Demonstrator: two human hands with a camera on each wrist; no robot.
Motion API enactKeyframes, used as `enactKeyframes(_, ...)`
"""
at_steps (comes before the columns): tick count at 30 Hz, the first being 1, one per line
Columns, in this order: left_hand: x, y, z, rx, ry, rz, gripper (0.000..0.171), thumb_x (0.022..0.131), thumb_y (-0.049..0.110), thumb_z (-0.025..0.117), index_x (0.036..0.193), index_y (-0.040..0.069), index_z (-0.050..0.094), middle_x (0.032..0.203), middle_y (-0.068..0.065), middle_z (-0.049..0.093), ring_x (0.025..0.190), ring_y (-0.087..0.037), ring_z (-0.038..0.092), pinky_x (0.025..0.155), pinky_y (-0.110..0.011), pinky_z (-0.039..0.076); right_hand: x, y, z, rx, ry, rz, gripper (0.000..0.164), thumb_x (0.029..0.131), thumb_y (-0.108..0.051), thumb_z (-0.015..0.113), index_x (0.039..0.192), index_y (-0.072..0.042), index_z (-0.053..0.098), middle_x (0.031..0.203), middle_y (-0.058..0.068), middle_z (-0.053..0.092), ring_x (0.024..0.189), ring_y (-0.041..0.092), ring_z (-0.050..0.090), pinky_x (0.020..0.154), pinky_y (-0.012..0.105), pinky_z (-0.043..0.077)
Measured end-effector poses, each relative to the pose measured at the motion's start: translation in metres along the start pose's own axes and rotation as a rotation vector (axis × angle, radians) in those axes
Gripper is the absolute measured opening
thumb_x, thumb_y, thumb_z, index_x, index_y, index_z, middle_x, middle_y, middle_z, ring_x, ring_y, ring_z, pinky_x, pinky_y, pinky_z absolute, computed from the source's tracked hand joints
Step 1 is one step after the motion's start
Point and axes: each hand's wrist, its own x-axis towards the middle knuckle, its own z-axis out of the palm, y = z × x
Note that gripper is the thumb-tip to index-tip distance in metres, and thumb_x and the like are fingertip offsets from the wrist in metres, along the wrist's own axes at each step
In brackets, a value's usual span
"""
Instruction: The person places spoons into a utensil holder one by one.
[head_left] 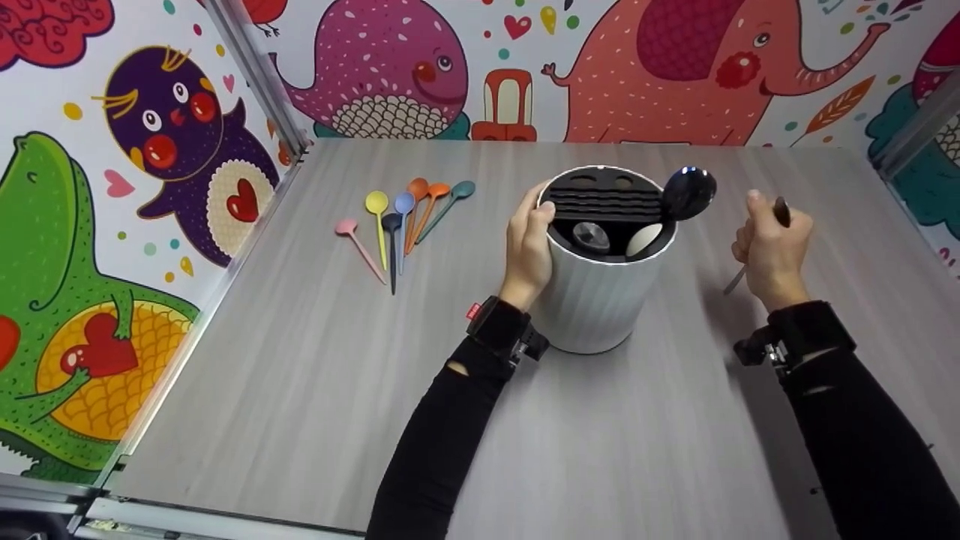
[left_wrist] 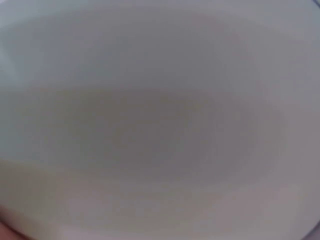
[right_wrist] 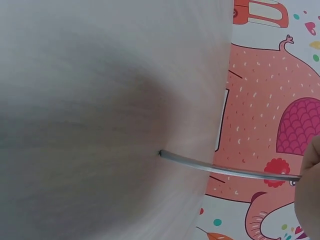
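Observation:
My left hand [head_left: 527, 247] grips the side of a pale grey ribbed utensil holder [head_left: 596, 304], thumb at the rim. The holder has a black slotted top [head_left: 600, 202]. A shiny dark ladle-like bowl [head_left: 690, 193] sticks out at its right rim, and a silvery round end [head_left: 591, 236] and a cream rounded end [head_left: 643, 240] show in the front opening. To the right, my right hand [head_left: 776, 247] holds a slim metal utensil [right_wrist: 225, 171] in a fist; its dark end pokes out above. The fist hides its middle, so I cannot tell its kind. The holder's wall fills the left wrist view.
Several small coloured spoons lie on the table [head_left: 300, 375] at the left, among them a pink spoon [head_left: 360, 249], a yellow spoon [head_left: 380, 225] and a teal spoon [head_left: 444, 214]. Cartoon-printed walls [head_left: 585, 67] stand behind and to the sides.

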Motion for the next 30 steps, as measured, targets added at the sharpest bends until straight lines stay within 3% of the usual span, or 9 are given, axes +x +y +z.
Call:
enactKeyframes(6, 0.001, -0.002, 0.001, -0.009, -0.013, 0.004, 0.056, 0.087, 0.036, 0.031, 0.128, 0.007, 0.056, 0.123, -0.009, 0.063, 0.115, -0.016, 0.057, 0.101, -0.028, 0.042, -0.008, -0.009, 0.007, -0.009, -0.106, -0.025, 0.051, 0.095, -0.025, 0.055, 0.054, -0.007, 0.031, 0.045, -0.002, 0.025, 0.039, 0.015, 0.014, 0.037, 0.032, 0.005)
enactKeyframes(12, 0.001, -0.003, -0.001, 0.009, -0.005, -0.001, 0.057, 0.087, 0.036, 0.030, 0.128, 0.007, 0.057, 0.123, -0.008, 0.063, 0.114, -0.014, 0.057, 0.100, -0.026, 0.042, -0.015, -0.026, 0.023, 0.177, -0.250, -0.085, 0.054, 0.095, -0.042, 0.048, 0.063, 0.000, 0.039, 0.052, 0.003, 0.021, 0.040, 0.015, 0.014, 0.037, 0.029, 0.003)
enactKeyframes(19, -0.001, -0.001, -0.001, 0.023, 0.002, -0.001, 0.057, 0.087, 0.035, 0.029, 0.126, 0.005, 0.057, 0.123, -0.009, 0.063, 0.114, -0.014, 0.057, 0.099, -0.027, 0.043, -0.028, -0.050, 0.041, 0.229, -0.279, -0.058, 0.058, 0.095, -0.052, 0.042, 0.075, 0.002, 0.049, 0.053, 0.002, 0.023, 0.041, 0.013, 0.014, 0.036, 0.027, 0.005)
enactKeyframes(30, 0.000, -0.002, -0.001, 0.003, -0.009, -0.007, 0.056, 0.088, 0.034, 0.029, 0.128, 0.006, 0.056, 0.123, -0.008, 0.063, 0.114, -0.014, 0.057, 0.099, -0.026, 0.043, -0.046, -0.094, 0.080, 0.294, -0.272, -0.141, 0.042, 0.095, -0.026, 0.042, 0.065, 0.002, 0.046, 0.053, 0.005, 0.026, 0.039, 0.015, 0.019, 0.035, 0.027, 0.009)
